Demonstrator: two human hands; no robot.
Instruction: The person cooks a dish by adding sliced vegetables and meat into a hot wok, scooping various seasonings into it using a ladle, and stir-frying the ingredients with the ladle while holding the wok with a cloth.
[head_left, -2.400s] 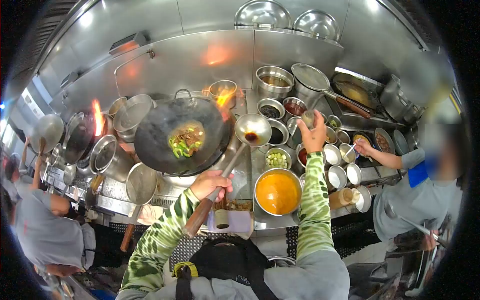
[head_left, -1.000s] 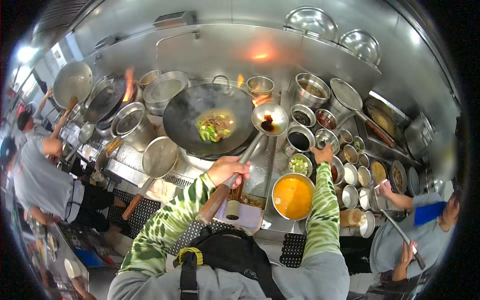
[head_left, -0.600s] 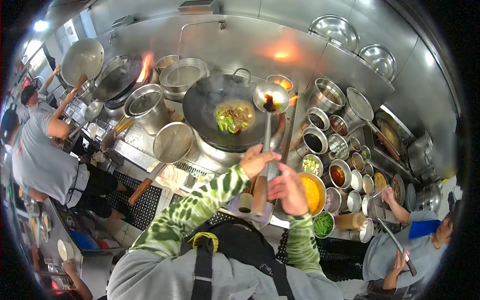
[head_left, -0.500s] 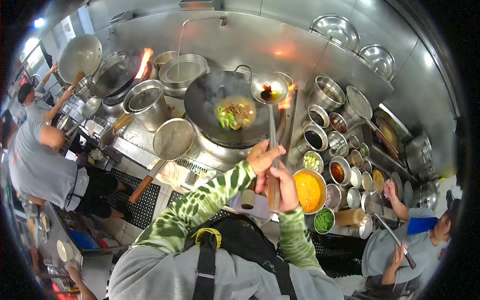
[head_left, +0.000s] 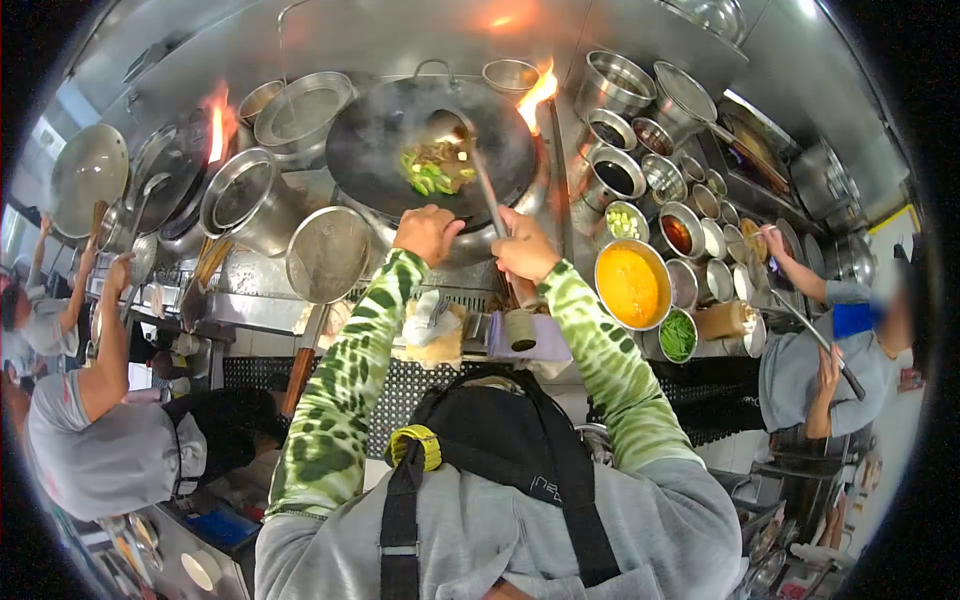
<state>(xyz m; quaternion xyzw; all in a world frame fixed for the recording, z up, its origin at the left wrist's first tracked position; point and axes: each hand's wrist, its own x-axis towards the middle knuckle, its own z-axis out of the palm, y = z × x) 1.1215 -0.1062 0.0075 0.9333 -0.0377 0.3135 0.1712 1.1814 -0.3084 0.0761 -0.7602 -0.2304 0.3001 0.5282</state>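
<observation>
A black wok point(head_left: 360, 150) sits on the burner, with green pepper pieces and brown strips of food point(head_left: 436, 168) steaming in its middle. My left hand point(head_left: 428, 234) is closed at the wok's near rim; the part of the wok under its fingers is hidden. In my right hand point(head_left: 526, 246) is the long handle of a ladle point(head_left: 486, 185), whose bowl is down inside the wok at the food's far edge. The lower end of the handle sticks out below the palm.
Flame point(head_left: 540, 95) rises at the wok's right rim. Sauce and ingredient bowls crowd the right, including a bowl of yellow liquid point(head_left: 630, 285) and chopped greens point(head_left: 678, 336). A strainer point(head_left: 327, 255) lies left. Co-workers stand on both sides, one holding a ladle point(head_left: 820, 345) at right.
The ladle has gone from above the wok's right side down into it. My left hand has left the ladle handle for the wok's near rim. The camera view has shifted.
</observation>
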